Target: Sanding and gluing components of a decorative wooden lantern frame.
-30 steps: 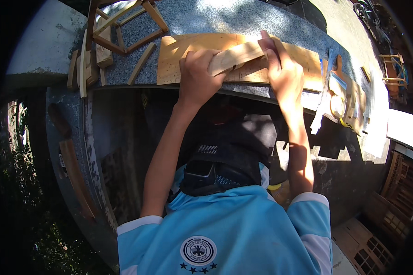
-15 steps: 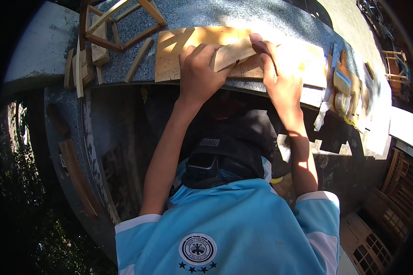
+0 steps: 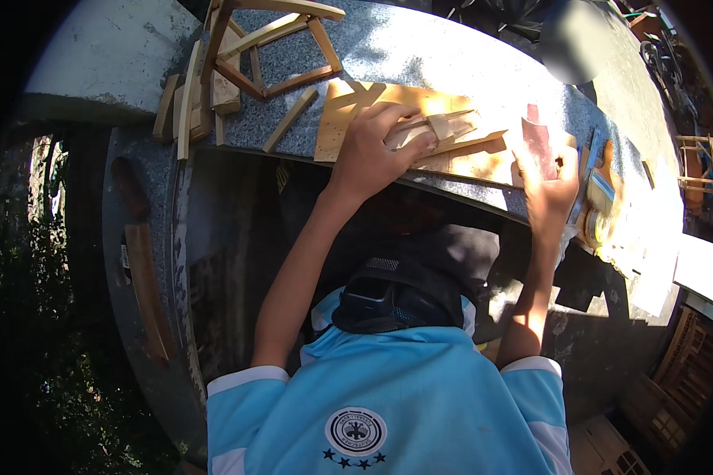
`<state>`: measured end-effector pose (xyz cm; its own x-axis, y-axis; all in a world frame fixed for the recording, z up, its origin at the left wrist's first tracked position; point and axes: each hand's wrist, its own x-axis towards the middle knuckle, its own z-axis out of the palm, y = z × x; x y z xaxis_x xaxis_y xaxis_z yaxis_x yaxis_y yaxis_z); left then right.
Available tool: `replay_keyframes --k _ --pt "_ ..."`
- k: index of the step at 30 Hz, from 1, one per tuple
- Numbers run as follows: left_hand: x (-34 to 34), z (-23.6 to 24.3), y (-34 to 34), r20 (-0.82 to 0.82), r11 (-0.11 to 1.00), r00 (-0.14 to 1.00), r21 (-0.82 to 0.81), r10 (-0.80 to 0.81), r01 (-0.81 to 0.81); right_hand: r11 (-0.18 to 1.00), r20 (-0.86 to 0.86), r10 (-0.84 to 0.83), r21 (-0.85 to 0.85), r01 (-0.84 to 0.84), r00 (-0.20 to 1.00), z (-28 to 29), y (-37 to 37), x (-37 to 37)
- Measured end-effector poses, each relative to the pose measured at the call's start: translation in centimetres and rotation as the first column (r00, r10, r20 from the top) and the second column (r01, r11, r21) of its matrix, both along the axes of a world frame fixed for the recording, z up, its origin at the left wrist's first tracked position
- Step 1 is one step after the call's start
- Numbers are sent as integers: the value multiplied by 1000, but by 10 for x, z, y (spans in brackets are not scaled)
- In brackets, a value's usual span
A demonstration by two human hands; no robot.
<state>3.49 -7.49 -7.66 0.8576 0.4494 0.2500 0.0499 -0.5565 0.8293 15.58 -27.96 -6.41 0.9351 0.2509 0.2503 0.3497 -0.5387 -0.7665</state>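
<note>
My left hand [image 3: 370, 150] is closed around a pale, shaped wooden piece [image 3: 461, 124] with a raised band across its top. That piece lies tilted over a flat wooden board [image 3: 337, 119] near the table's front edge. Over the board's right end, my right hand [image 3: 548, 194] grips a flat reddish-brown piece [image 3: 537, 142] with a narrow upper end. Its material cannot be made out for certain. Close to the right hand lie a paintbrush [image 3: 602, 186] with a blue band and a roll of tape [image 3: 594, 227].
A wooden frame [image 3: 322, 47] stands on the speckled tabletop [image 3: 404, 47] at the far left, beside wood offcuts [image 3: 226, 93]. A loose wood strip [image 3: 291, 119] lies left of the board. Farther left rests a long brown tool [image 3: 146, 289] with a dark handle. A pale round blur [image 3: 574, 41] hangs at the top right.
My right hand has left the wooden piece and moved right, and the reddish-brown piece now shows in it. My left hand keeps its hold. The whole view has shifted.
</note>
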Motion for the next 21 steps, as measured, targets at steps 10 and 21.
replay_keyframes --k 10,21 --pt "-1 -18 -9 157 970 987 239 13 -51 907 344 403 -275 -319 848 22 32 9" --pt "0 -21 -14 120 967 989 232 81 -108 872 292 439 -365 -325 850 20 54 -34"
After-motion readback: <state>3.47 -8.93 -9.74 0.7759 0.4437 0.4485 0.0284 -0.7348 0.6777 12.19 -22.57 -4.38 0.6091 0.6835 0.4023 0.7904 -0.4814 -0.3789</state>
